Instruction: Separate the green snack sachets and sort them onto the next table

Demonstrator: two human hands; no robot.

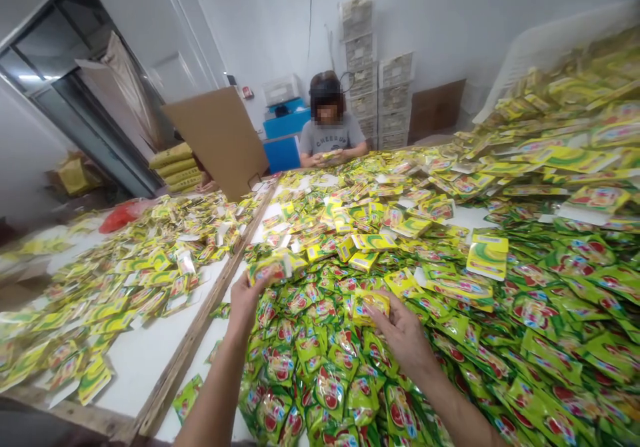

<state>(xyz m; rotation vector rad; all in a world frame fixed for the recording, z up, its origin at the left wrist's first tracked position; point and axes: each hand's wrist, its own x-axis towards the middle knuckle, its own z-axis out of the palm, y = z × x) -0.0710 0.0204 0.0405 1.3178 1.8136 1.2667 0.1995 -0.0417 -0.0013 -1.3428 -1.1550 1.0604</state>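
A huge heap of small green and yellow sachets covers the white table. My left hand is raised above the heap and grips a stack of sachets. Lower and to the right, my right hand pinches a single yellow sachet on top of the pile.
A wooden strip splits the table into two halves. Across the table sits another person in a grey shirt, handling sachets. Near that person stand a cardboard sheet, stacked white crates, blue boxes and yellow sacks. A white basket leans at the right.
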